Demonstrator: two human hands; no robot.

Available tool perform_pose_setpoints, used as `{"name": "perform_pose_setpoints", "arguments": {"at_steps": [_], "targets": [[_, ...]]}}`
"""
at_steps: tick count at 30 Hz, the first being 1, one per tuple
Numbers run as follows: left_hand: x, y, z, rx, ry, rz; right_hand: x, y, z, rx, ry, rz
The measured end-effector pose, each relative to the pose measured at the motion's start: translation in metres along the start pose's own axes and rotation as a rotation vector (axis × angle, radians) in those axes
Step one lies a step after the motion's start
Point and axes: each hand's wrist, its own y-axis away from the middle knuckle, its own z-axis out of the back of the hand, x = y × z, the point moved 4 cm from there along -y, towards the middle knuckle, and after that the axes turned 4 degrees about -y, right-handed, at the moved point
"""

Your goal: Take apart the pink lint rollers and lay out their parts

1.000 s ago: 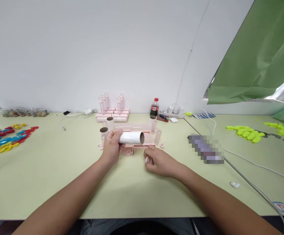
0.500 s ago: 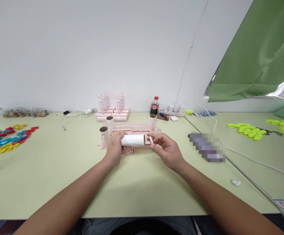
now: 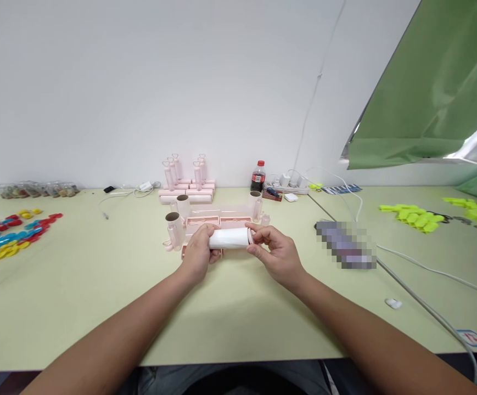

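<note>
My left hand (image 3: 199, 248) is wrapped round the left end of a white sticky lint roll (image 3: 228, 238), which lies level above the table. At the roll's right end, my right hand (image 3: 276, 249) pinches a pale pink end cap (image 3: 250, 236) between thumb and fingers. The cap sits against the roll's end and covers its core; how deep it sits cannot be seen. Just behind my hands are open pink plastic cases (image 3: 202, 220). More rolls stand upright with brown cardboard cores, one roll (image 3: 173, 224) to the left and another roll (image 3: 256, 198) to the right, beside clear-and-pink handle parts.
Pink lint rollers with heart-shaped handles (image 3: 169, 176) stand at the wall. A cola bottle (image 3: 258, 176) and a power strip (image 3: 291, 186) are right of them. Coloured plastic pieces (image 3: 11, 236) lie far left, a blurred-out object (image 3: 345, 245), cables and yellow-green pieces (image 3: 419, 218) right.
My right hand has brought the pink cap onto the roll's right end, where the hollow core showed before. The roll has shifted slightly right.
</note>
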Motion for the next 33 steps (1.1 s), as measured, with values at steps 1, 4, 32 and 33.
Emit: {"name": "perform_pose_setpoints", "arguments": {"at_steps": [1,4,32,33], "targets": [[0.0,0.0,0.0,0.005,-0.016,-0.013,0.0,0.0,0.0,-0.002,-0.013,-0.002],[0.0,0.001,-0.002,0.049,-0.058,-0.032,-0.001,0.001,0.0,-0.023,-0.084,-0.004],[-0.009,0.016,-0.011,0.356,-0.02,0.076,0.015,-0.008,0.008,0.181,0.442,0.09],[-0.013,0.014,-0.009,0.322,0.003,0.049,0.01,-0.01,0.013,0.212,0.535,-0.014]]}}
